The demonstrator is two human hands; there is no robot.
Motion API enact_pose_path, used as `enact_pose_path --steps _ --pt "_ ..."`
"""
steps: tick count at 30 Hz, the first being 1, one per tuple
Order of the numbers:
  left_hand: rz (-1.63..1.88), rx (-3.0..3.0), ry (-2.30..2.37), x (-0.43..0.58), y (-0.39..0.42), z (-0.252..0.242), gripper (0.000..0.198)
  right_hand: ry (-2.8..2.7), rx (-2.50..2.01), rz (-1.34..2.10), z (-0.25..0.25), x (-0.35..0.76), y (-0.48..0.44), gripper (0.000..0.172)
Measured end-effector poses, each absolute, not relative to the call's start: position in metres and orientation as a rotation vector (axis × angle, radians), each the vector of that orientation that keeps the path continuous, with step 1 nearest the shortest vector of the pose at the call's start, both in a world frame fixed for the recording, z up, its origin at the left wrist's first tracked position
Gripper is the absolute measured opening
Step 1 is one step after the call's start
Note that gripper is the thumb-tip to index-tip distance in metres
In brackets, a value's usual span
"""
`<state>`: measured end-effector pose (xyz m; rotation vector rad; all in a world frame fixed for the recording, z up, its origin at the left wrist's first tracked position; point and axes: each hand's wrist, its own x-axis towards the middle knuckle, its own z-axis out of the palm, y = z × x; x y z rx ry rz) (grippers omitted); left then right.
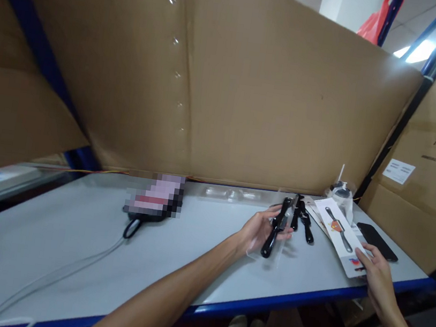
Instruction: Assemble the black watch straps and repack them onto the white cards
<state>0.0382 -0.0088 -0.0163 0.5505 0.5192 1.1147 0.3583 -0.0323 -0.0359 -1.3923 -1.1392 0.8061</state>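
Note:
My left hand (pixel 260 228) is closed around a clear plastic blister shell, with a black two-handled spokeshave (pixel 271 240) lying in it, tilted over the table. Part of my fingers is behind the tool. More black spokeshaves (pixel 306 227) lie on the table just to its right. Between the thumb and fingers of my right hand (pixel 377 272) is a white printed backing card (pixel 337 235) showing a picture of a similar tool. Other cards (pixel 312 212) peek out from under it.
A phone (pixel 377 241) lies at the right, near a plastic-wrapped cup (pixel 341 194). Clear plastic shells (pixel 232 195) rest at the back. A cabled device (pixel 156 198), its screen blurred, lies left of centre. Cardboard (pixel 284 97) walls the table's back; a carton (pixel 428 171) stands right.

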Motion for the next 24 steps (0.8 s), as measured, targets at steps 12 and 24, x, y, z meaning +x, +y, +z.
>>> enact_pose_path --steps 12,24 --pt "0.816 0.729 0.352 0.023 -0.008 -0.009 0.058 -2.167 -1.114 -0.36 -0.011 0.316 0.019 0.061" --pt "0.8 0.791 0.218 0.016 -0.006 -0.007 0.083 -2.686 -0.955 -0.445 0.018 0.254 0.049 0.047"
